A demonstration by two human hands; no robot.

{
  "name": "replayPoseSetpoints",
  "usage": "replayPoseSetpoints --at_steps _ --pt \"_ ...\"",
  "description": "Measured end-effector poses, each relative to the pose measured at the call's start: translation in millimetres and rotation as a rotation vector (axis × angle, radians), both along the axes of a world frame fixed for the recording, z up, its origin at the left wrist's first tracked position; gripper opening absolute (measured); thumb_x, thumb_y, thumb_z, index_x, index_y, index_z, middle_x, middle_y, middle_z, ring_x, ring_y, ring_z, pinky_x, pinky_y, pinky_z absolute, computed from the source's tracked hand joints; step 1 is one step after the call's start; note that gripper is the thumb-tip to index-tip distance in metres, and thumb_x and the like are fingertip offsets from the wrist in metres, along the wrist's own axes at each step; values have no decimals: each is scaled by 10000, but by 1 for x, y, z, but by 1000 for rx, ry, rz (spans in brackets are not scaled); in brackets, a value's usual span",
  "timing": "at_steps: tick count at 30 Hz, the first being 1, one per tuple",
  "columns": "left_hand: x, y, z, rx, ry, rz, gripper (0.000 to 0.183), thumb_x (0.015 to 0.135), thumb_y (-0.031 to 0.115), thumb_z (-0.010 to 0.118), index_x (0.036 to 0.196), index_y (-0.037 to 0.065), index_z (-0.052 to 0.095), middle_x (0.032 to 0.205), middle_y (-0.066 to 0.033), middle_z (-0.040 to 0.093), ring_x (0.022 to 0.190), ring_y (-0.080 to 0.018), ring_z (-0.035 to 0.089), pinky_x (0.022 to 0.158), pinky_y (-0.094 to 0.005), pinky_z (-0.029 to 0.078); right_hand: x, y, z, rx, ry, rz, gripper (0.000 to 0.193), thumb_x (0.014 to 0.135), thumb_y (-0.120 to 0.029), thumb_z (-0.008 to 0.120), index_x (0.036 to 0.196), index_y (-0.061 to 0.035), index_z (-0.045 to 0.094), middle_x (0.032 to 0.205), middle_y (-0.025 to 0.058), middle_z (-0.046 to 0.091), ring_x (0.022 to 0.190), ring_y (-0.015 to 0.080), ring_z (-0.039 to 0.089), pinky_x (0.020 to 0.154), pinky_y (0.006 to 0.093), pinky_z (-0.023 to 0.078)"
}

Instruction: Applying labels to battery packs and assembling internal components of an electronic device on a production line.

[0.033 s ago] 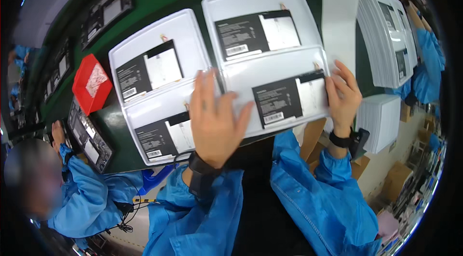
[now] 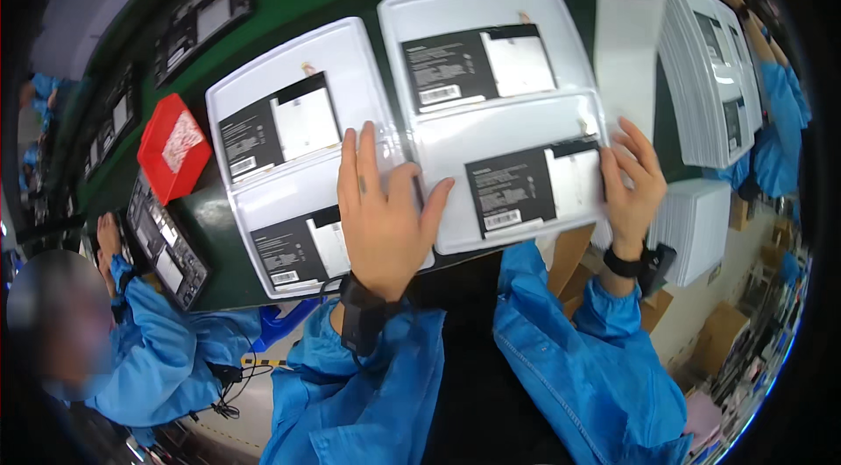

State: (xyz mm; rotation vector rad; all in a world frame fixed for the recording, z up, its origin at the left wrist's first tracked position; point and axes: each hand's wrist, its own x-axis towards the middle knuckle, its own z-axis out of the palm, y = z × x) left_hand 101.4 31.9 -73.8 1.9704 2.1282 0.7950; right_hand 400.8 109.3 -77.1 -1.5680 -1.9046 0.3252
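Two white plastic trays lie side by side, the left tray (image 2: 350,53) and the right tray (image 2: 517,5). Each has two compartments, with a flat black-and-silver battery in each one, such as the upper right battery (image 2: 477,63). My left hand (image 2: 385,233) spreads its fingers over the left tray's right part, covering some of the lower left battery (image 2: 289,250). Nothing shows in it. At the right tray's right rim, beside the lower right battery (image 2: 517,189), my right hand (image 2: 632,189) touches the edge with bent fingers held apart.
A red box (image 2: 166,176) and dark device parts (image 2: 166,250) sit left on the green table. A pale strip (image 2: 626,53) runs behind my right hand. Tray stacks (image 2: 701,97) stand at the right. A co-worker in blue (image 2: 149,360) sits at the left.
The whole view has shifted slightly. My left hand has slid a little to the left over the left tray. My right hand stays at the right tray's edge.
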Motion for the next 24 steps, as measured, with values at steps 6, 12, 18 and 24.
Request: replayPoseSetpoints --at_steps 6,12,18,24 --pt "4 6 -10 -43 -15 36 250 841 198 800 830 -19 675 1484 -321 445 1375 -516 420 1090 -550 392 -4 -5 41 -1 43 -65 110 851 -11 739 936 51 774 1161 146 743 889 192 729 771 284 557" --pt "-4 0 4 92 -149 109 159 836 101 757 800 -42 696 1373 -281 579 1170 -404 640 885 -429 548 -7 -7 23 -88 214 -99 106 882 -25 739 949 48 775 1123 128 751 846 121 678 721 229 517" --pt "-69 -39 56 -239 -573 600 226 978 153 679 1117 -24 651 996 -127 747 690 -89 673 581 -285 528 -79 -35 13 -315 571 138 291 864 52 722 1153 15 731 1281 163 669 917 140 676 700 228 554" --pt "-127 -116 43 -96 -744 634 384 1018 85 603 1360 -84 553 1187 -158 693 1044 -160 659 935 -275 502 -159 -47 4 -445 539 497 309 859 -39 747 1162 2 696 1283 153 666 845 187 689 655 271 563"
